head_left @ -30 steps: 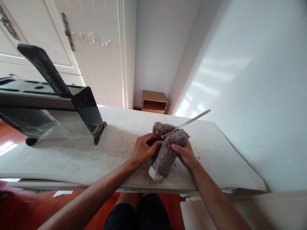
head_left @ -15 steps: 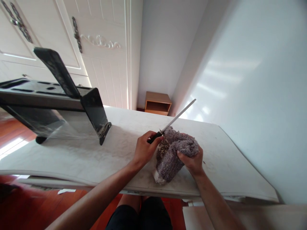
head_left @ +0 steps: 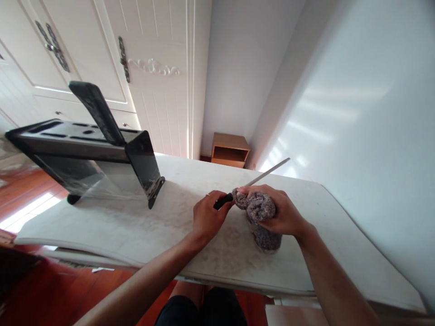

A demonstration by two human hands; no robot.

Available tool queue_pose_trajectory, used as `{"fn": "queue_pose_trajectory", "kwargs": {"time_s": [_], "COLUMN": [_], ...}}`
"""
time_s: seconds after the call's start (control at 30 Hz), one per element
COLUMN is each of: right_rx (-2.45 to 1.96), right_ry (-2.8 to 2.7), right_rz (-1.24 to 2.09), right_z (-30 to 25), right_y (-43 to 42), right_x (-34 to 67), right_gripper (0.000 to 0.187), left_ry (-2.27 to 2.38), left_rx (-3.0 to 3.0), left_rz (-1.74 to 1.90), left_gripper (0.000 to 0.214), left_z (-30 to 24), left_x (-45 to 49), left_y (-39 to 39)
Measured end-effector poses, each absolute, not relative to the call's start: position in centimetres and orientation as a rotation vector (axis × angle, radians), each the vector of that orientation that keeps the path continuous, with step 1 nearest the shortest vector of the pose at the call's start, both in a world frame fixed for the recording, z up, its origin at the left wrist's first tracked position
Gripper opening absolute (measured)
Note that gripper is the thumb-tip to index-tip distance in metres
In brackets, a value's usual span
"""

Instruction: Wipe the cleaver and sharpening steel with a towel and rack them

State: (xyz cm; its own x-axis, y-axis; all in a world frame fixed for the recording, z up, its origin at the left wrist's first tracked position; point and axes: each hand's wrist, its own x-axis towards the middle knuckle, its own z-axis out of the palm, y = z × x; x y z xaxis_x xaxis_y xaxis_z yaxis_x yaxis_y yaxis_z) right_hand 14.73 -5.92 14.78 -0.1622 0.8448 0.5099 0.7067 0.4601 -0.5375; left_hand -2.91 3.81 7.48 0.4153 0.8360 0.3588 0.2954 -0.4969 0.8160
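Note:
My left hand (head_left: pixel 208 218) is closed round the black handle of a long thin steel rod (head_left: pixel 269 172), which points up and to the right over the white table (head_left: pixel 136 226). My right hand (head_left: pixel 280 213) grips a bunched grey fuzzy cloth (head_left: pixel 261 219) and presses it round the rod just past the handle. The lower end of the cloth hangs down onto the tabletop. Both hands are close together near the table's middle.
A black knife block (head_left: pixel 84 151) with slots and one black handle sticking up stands at the left of the table. White wardrobe doors (head_left: pixel 112 68) are behind it. A small wooden cabinet (head_left: pixel 229 150) sits on the floor beyond the table; a white wall lies to the right.
My right hand lifted the cloth from lying flat and bunched it round the base of the rod. The rod swung a little, and the camera view shifted leftward.

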Motion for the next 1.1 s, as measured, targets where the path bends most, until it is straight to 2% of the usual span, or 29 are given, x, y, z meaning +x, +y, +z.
{"fn": "queue_pose_trajectory", "kwargs": {"time_s": [0.17,0.3,0.57,0.73,0.9,1.1], "right_rx": [-1.336,-1.192,-0.955,-0.951,-1.032,-1.053], "right_ry": [-1.933,-1.785,-1.608,-1.629,-1.623,-1.640], "right_rz": [0.118,0.107,0.054,-0.057,0.078,0.120], "right_z": [14.5,13.6,11.7,10.7,11.2,11.2], "right_y": [-5.9,-6.1,-6.5,-6.0,-5.7,-5.8], "right_x": [15.7,15.7,13.6,12.6,12.6,13.0], "right_gripper": [0.053,0.046,0.047,0.053,0.047,0.053], "left_ry": [1.064,1.053,0.949,0.853,0.850,0.819], "left_rx": [1.854,1.912,2.058,2.188,2.070,1.846], "left_rz": [1.057,1.167,1.340,1.378,1.386,1.308], "left_gripper": [0.014,0.012,0.004,0.017,0.019,0.012], "left_z": [7.8,7.9,7.3,7.1,7.2,7.3], "left_x": [-2.9,-3.1,-3.1,-3.3,-3.4,-3.3], "left_y": [3.8,3.5,3.2,3.1,3.2,3.5]}}
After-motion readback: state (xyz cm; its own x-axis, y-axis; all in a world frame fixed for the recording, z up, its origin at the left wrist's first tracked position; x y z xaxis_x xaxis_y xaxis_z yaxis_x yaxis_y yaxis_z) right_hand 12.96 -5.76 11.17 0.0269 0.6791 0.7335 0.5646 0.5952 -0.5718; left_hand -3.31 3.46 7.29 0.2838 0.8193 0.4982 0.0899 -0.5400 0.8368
